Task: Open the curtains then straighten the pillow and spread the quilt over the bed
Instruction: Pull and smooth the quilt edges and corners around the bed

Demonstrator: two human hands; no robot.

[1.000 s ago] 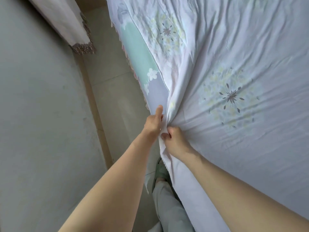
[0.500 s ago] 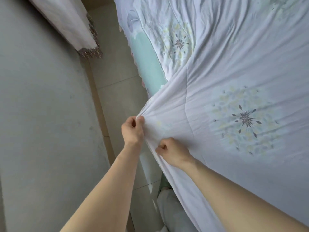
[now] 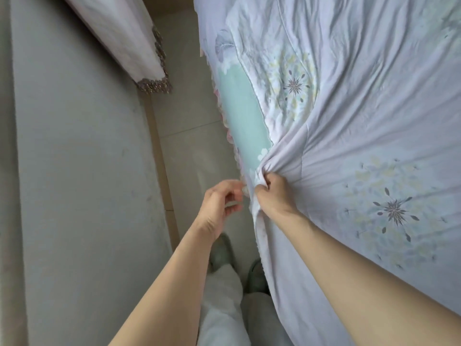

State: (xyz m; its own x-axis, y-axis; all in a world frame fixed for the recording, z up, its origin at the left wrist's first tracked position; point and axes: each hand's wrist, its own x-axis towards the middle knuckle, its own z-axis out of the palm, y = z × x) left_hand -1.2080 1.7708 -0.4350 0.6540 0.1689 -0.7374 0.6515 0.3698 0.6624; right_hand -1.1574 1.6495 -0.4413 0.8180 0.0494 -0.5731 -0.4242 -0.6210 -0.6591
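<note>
A white quilt (image 3: 369, 116) with pale flower prints lies wrinkled over the bed and fills the right of the head view. Its left edge hangs down the side of the bed. My right hand (image 3: 274, 196) grips a bunched fold of that edge, and creases fan out from the grip. Just left of the edge, my left hand (image 3: 219, 206) has its fingers loosely curled and holds nothing. A strip of mint-green bed sheet (image 3: 244, 113) shows beside the quilt. The curtain (image 3: 129, 38), white with a brown beaded hem, hangs at the upper left. No pillow is in view.
A grey wall (image 3: 74, 171) runs close along the left. Between the wall and the bed is a narrow strip of tiled floor (image 3: 189, 146). My feet in grey slippers (image 3: 222, 250) stand in that strip, below my hands.
My left hand has let go of the quilt edge and moved down and left of it. My right hand keeps its grip, and the edge now lies closer against the bed's side.
</note>
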